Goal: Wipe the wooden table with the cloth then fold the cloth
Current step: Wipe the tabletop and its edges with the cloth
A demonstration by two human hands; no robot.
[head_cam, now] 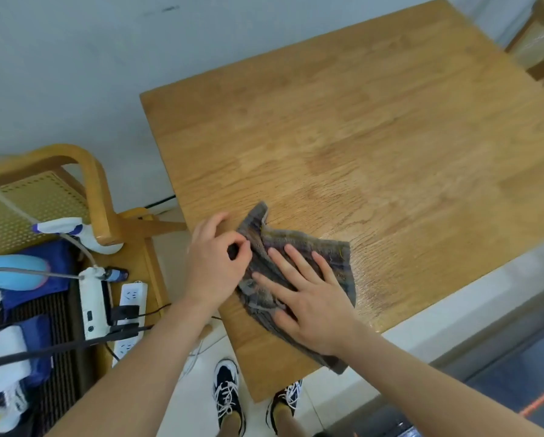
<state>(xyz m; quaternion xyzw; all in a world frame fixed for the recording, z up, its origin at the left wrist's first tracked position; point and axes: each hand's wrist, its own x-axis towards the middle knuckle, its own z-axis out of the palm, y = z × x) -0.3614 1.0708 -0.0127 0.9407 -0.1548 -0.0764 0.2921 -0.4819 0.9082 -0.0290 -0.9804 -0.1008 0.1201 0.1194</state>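
A grey striped cloth lies crumpled on the near left part of the wooden table, close to its left edge. My left hand pinches the cloth's left edge between thumb and fingers. My right hand lies flat on the cloth with its fingers spread, pressing it onto the table. One corner of the cloth sticks up toward the far side, and another pokes out under my right wrist near the table's front edge.
A wooden chair with a cane seat stands to the left, holding a spray bottle, power strips, cables and blue fabric. Another chair stands at the far right. My shoes are on the tiled floor below the table.
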